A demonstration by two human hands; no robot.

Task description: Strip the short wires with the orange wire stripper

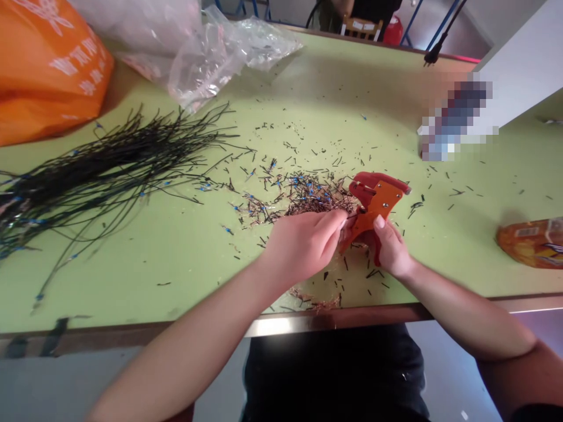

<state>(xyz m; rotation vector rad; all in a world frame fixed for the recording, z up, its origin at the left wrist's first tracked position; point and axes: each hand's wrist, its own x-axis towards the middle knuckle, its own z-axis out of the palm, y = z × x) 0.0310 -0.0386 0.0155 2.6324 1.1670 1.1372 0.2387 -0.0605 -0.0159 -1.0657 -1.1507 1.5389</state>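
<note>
My right hand [393, 249] is wrapped round the handles of an orange and red wire stripper [382, 202], its jaws pointing left. Close to the tool's left side, my left hand [305, 243] is pinched on a thin dark wire [353, 215] that reaches toward the tool. Behind my left hand lies a pile of short wire scraps [314, 196], dark, copper and blue. A long bundle of black wires [109, 158] with some blue ends spreads over the left of the green table [176, 293].
An orange bag [48, 70] and clear plastic bags [211, 53] stand at the back left. An amber packet [534, 243] lies at the right edge. A plug [434, 53] hangs beside a white panel [528, 64]. A person [373, 12] sits beyond the table.
</note>
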